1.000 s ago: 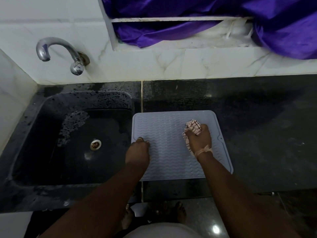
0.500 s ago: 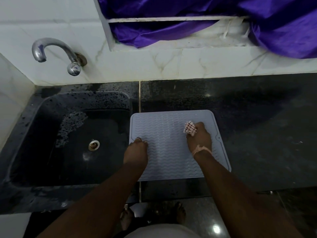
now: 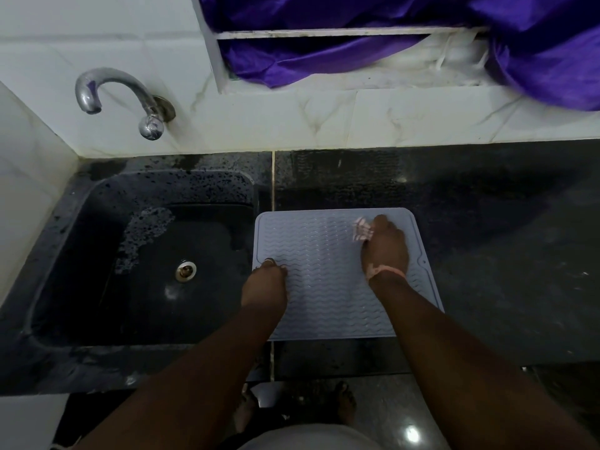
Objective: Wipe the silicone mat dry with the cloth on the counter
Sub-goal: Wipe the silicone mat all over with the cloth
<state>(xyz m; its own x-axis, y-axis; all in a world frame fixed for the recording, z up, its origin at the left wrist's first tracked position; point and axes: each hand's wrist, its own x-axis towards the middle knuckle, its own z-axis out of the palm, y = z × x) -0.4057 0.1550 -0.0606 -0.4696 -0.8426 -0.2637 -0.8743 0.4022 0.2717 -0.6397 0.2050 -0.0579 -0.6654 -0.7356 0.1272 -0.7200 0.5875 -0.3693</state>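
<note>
A pale grey silicone mat (image 3: 324, 287) with wavy ridges lies flat on the dark counter, just right of the sink. My right hand (image 3: 384, 248) presses a bunched white cloth with red stripes (image 3: 362, 229) onto the mat's far right part; only a blurred bit of cloth shows past the fingers. My left hand (image 3: 264, 285) rests with its fingertips down on the mat's left edge, holding it in place with nothing gripped.
A black sink (image 3: 78, 329) with a drain (image 3: 185, 271) sits left of the mat. A chrome tap (image 3: 113, 92) sticks out of the white tiled wall. Purple fabric (image 3: 535, 43) hangs at the window ledge. Dark counter (image 3: 503, 254) stretches to the right.
My right hand has slid the cloth away from me, from the mat's middle right toward its far right corner. My left hand has stayed on the left edge.
</note>
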